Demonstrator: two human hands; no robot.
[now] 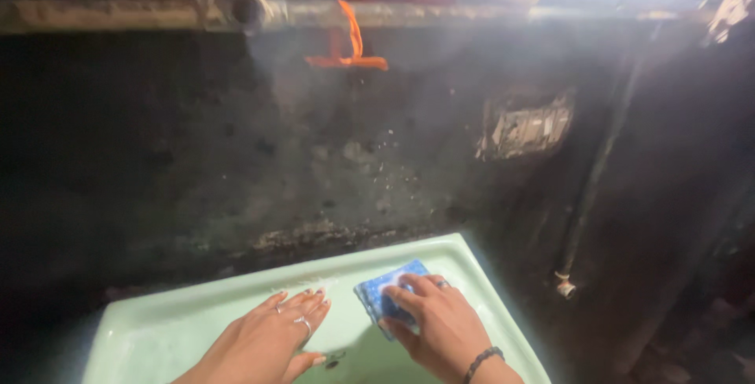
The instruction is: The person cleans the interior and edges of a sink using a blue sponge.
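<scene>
From the head camera, a pale green basin [236, 293] fills the lower middle of the picture, its raised rim running from the left corner up to the far right corner and down the right side. The right hand [440, 321] presses a blue scrubbing cloth [385, 293] against the basin floor near the far right corner, fingers curled over it in a grasp; a dark bead bracelet [481, 360] circles that wrist. The left hand [271, 337] lies flat and released on the basin floor just beside the cloth, fingers spread, rings showing. Bare basin floor lies open toward the left corner; a small dark drain hole [333, 362] sits between the two hands, near the lower edge.

Behind the far rim rises a dark, stained wall [236, 164], close to the basin. An orange strip [350, 42] hangs from a ledge at its top. A thin pipe [586, 203] runs down the wall to the right of the basin. Besides the hands and cloth, the basin holds nothing discernible.
</scene>
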